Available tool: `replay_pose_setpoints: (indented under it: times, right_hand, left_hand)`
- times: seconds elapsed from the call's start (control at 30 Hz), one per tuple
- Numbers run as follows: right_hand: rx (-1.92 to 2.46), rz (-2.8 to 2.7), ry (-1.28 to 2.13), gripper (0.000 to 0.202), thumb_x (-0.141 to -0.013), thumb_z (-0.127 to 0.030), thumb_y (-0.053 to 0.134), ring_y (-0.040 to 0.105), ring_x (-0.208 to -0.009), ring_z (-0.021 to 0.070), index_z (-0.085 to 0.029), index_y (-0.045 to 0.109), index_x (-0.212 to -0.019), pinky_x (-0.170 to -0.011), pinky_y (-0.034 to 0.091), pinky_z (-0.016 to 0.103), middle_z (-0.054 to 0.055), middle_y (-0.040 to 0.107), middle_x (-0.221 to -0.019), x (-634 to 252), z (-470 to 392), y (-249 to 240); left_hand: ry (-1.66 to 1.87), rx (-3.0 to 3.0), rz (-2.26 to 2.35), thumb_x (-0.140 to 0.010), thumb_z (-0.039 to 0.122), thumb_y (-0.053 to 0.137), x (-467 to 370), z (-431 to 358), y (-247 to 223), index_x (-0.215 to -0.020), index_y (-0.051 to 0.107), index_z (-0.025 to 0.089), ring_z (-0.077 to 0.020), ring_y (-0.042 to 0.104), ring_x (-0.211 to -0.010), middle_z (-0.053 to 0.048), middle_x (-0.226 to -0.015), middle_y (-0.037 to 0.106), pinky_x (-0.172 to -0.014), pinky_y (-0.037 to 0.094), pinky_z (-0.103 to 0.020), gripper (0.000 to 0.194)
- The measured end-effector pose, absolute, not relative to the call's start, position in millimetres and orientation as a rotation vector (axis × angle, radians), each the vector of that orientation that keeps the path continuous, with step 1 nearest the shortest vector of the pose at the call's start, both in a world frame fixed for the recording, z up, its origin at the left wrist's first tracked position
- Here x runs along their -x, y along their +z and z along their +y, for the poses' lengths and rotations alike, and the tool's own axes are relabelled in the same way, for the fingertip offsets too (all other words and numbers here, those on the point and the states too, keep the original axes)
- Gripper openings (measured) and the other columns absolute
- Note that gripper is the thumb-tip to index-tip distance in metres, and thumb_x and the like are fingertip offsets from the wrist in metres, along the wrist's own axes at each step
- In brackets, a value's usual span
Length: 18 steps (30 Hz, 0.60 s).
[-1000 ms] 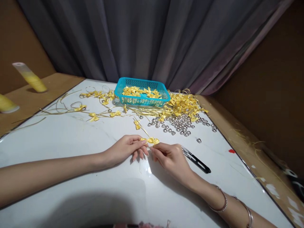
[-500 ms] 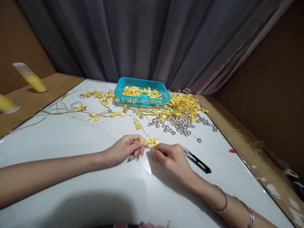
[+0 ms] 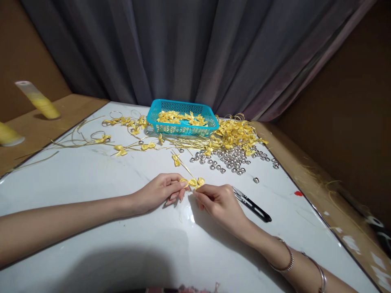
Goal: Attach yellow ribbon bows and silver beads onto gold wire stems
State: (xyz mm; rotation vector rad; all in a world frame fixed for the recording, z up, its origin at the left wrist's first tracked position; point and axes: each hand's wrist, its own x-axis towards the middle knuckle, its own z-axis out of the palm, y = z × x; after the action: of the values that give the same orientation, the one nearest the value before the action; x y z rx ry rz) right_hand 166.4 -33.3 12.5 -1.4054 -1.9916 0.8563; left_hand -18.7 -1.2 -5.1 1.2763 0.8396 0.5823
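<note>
Over the near middle of the table, a yellow ribbon bow [image 3: 192, 182] is stretched between my two hands. My left hand [image 3: 165, 189] pinches its left loop between thumb and fingers. On the other side, my right hand [image 3: 221, 204] is closed in a pinch at the bow's lower right, where its fingertips hide the part they grip. Another yellow bow [image 3: 200, 181] shows just above my right fingertips. Black-handled thread snips [image 3: 254, 208] lie right beside my right hand. A loose bow [image 3: 176, 160] with gold cord lies beyond my hands.
A blue basket [image 3: 183, 130] with yellow bows stands at the back. To its right are a heap of bows [image 3: 235, 132] and scattered silver beads [image 3: 233, 158]. Gold cords [image 3: 189, 142] lie in front of it. Yellow ribbon spools [image 3: 45, 106] stand at the left.
</note>
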Motion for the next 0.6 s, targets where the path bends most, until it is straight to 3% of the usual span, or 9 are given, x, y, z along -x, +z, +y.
replay_pose_setpoints:
  times: [0.6]
  right_hand:
    - [1.411,-1.988,0.841,0.032,-0.08,-0.016,0.045,0.036,-0.041,0.0072,-0.015,0.053,-0.05,-0.046,0.027,0.022,-0.003,0.047,-0.043,-167.0,-34.1,11.4]
  left_hand:
    - [0.587,-1.263,0.825,-0.086,0.04,0.051,18.9,-0.7,-4.1,-0.066,0.052,0.014,-0.006,0.034,-0.044,0.003,-0.056,0.049,-0.043,0.025,-0.021,0.032]
